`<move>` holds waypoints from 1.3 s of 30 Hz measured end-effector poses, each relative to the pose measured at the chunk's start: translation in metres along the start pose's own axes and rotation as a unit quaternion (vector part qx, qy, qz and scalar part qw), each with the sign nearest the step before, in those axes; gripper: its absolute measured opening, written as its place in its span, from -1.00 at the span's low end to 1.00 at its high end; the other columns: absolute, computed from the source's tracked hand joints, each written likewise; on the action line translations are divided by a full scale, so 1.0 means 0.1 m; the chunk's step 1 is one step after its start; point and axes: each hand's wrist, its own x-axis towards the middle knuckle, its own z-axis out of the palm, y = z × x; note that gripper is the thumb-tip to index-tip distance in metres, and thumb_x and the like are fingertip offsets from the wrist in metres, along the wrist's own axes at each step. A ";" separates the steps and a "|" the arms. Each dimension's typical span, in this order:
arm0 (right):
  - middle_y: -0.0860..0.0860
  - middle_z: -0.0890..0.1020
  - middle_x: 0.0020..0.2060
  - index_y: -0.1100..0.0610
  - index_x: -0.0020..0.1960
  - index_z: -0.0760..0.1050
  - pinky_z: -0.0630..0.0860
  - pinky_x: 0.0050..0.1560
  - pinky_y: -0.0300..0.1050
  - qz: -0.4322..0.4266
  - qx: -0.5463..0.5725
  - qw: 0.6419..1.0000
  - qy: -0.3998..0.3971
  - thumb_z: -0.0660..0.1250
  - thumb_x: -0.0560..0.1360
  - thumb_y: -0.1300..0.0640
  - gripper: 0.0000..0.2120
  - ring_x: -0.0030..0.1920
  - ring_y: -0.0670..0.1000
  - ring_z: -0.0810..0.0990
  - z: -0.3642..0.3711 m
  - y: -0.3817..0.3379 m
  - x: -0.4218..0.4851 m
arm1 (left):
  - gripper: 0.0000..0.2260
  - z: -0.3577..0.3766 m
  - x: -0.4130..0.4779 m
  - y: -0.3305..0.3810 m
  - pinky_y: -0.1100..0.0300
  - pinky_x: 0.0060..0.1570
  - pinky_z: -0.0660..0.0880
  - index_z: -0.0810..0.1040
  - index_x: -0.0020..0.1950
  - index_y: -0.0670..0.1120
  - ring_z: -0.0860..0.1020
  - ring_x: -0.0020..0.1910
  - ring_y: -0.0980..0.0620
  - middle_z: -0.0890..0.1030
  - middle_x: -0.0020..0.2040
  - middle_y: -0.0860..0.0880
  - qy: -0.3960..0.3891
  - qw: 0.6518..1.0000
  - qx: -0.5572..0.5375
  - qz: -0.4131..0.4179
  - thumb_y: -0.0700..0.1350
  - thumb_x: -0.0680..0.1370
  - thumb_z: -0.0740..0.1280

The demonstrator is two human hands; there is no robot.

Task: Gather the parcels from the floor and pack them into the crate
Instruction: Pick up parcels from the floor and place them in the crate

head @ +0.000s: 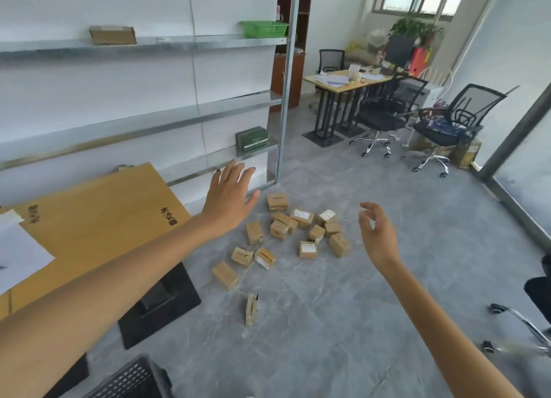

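Several small brown cardboard parcels [307, 249] lie scattered on the grey floor [328, 323] ahead of me; one parcel [252, 308] stands alone, nearer to me. A corner of the black perforated crate [131, 379] shows at the bottom left. My left hand [231, 195] is stretched out above the floor to the left of the pile, fingers spread, holding nothing. To the right of the pile my right hand [378, 233] hovers with loosely curled fingers, also empty. Neither hand touches a parcel.
A wooden table [98, 218] with a black base [161, 305] stands at my left, white paper on it. Metal shelves [179, 114] line the left wall, holding a box and green items. Office chairs [384, 117] and a desk [343, 84] stand at the back right.
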 end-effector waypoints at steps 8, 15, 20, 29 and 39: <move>-0.05 0.53 -0.03 0.11 0.26 0.44 0.24 -0.22 -0.38 0.020 -0.002 1.000 0.002 0.16 0.60 0.14 -0.75 -0.06 -0.04 0.46 0.27 0.26 0.95 | -0.55 0.54 0.93 -0.08 -0.06 0.46 0.09 0.24 0.47 -0.11 0.09 0.52 -0.11 0.25 0.48 -0.11 -0.012 1.000 -0.015 -0.003 0.04 0.63 0.12; -0.07 0.53 0.02 0.07 0.27 0.43 0.33 -0.24 -0.44 0.029 -0.002 1.000 -0.012 0.15 0.61 0.10 -0.74 -0.20 -0.22 0.48 0.52 0.36 1.79 | -0.55 0.90 1.78 -0.11 -0.07 0.46 0.10 0.21 0.48 -0.12 0.08 0.52 -0.09 0.23 0.50 -0.11 -0.029 0.999 -0.032 -0.008 0.04 0.64 0.10; -0.07 0.53 0.00 0.10 0.28 0.43 0.37 -0.21 -0.31 0.048 0.012 0.999 -0.021 0.15 0.61 0.10 -0.73 -0.13 -0.10 0.48 0.61 0.59 2.29 | -0.55 1.22 2.32 0.09 -0.09 0.45 0.12 0.21 0.47 -0.13 0.09 0.52 -0.09 0.26 0.48 -0.10 -0.045 0.997 -0.062 -0.006 0.03 0.63 0.11; -0.06 0.55 0.00 0.08 0.24 0.46 0.37 -0.04 -0.17 0.088 0.020 0.995 -0.040 0.16 0.61 0.09 -0.76 0.00 -0.04 0.51 0.48 1.34 3.49 | -0.57 2.04 3.36 0.41 -0.09 0.45 0.13 0.23 0.46 -0.12 0.12 0.51 -0.10 0.30 0.46 -0.09 -0.075 0.994 -0.076 -0.032 0.02 0.63 0.11; 0.02 0.60 -0.01 0.08 0.18 0.48 0.39 -0.08 -0.15 0.129 -0.008 0.987 -0.093 0.13 0.61 0.13 -0.78 -0.01 0.01 0.53 0.82 1.83 4.57 | -0.58 2.77 4.31 0.38 -0.07 0.42 0.19 0.25 0.45 -0.10 0.22 0.46 -0.08 0.33 0.43 -0.07 -0.104 0.988 -0.091 -0.064 0.02 0.63 0.13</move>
